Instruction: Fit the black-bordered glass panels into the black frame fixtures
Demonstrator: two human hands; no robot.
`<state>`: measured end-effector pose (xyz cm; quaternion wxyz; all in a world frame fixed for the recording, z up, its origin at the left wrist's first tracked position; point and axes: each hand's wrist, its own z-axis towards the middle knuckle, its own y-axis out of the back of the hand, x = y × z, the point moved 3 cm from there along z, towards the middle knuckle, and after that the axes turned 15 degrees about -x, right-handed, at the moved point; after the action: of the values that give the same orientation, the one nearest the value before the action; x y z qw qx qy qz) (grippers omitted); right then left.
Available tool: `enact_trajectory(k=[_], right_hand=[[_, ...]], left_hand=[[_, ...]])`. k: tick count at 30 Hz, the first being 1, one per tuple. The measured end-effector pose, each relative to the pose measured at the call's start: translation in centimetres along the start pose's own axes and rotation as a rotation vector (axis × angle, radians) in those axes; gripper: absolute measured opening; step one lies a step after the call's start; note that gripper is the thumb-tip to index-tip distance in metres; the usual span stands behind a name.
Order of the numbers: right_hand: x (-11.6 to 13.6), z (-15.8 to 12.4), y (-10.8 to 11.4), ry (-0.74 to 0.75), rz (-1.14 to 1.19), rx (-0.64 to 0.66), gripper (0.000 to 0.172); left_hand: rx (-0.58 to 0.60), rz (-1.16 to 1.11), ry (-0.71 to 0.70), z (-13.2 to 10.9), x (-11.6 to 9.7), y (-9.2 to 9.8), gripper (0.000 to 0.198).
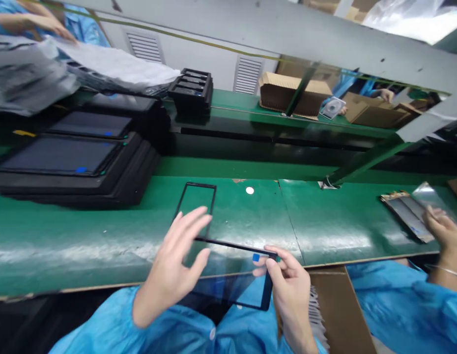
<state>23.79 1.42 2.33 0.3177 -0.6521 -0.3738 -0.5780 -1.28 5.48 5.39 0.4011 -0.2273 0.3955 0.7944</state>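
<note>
A clear glass touch panel [246, 290] with a black border and a small blue tab hangs over the bench's front edge. My right hand [289, 285] pinches it at its right end, thumb on top and fingers beneath. My left hand [173, 265] hovers over the panel's left end, fingers outstretched and slightly blurred, covering part of it. Whether it touches the glass I cannot make out. Just beyond that hand, a thin black rectangular frame [201, 185] lies on the green bench [250, 216], its near end partly hidden.
Black trays [121, 182] carrying dark panels are stacked at left. Behind are a black bin [191, 91] and cardboard boxes [295, 93]. A green post [368, 162] rises at right. A co-worker's hand [445, 231] holds a clear sheet beside a device. An open carton [339, 309] stands below.
</note>
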Motion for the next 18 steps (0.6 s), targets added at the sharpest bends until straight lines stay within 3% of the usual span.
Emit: enact_trajectory(k=[2, 4, 10, 14, 16, 18], right_hand=[[-0.1, -0.6, -0.2, 0.000, -0.028, 0.008, 0.029], [-0.3, -1.1, -0.4, -0.005, -0.044, -0.009, 0.027], [-0.1, -0.5, -0.8, 0.017, -0.075, 0.071, 0.027], [0.5, -0.1, -2.1, 0.036, -0.067, 0.308, 0.034], [0.3, -0.1, -2.7, -0.035, -0.015, 0.401, 0.040], [-0.2, 0.1, -2.8, -0.156, 0.058, 0.382, 0.040]], left_hand=[[0.176, 0.049, -0.184, 0.8, -0.9, -0.9, 0.039], [0.308, -0.005, -0.217, 1.2, -1.2, -1.6, 0.021], [0.380, -0.071, -0.117, 0.5, -0.8, -2.5, 0.027], [0.526, -0.177, 0.084, -0.2, -1.2, -2.8, 0.035], [0.567, -0.297, 0.278, -0.5, -1.3, -2.9, 0.036], [0.518, -0.406, 0.537, -1.0, -1.0, -2.8, 0.038]])
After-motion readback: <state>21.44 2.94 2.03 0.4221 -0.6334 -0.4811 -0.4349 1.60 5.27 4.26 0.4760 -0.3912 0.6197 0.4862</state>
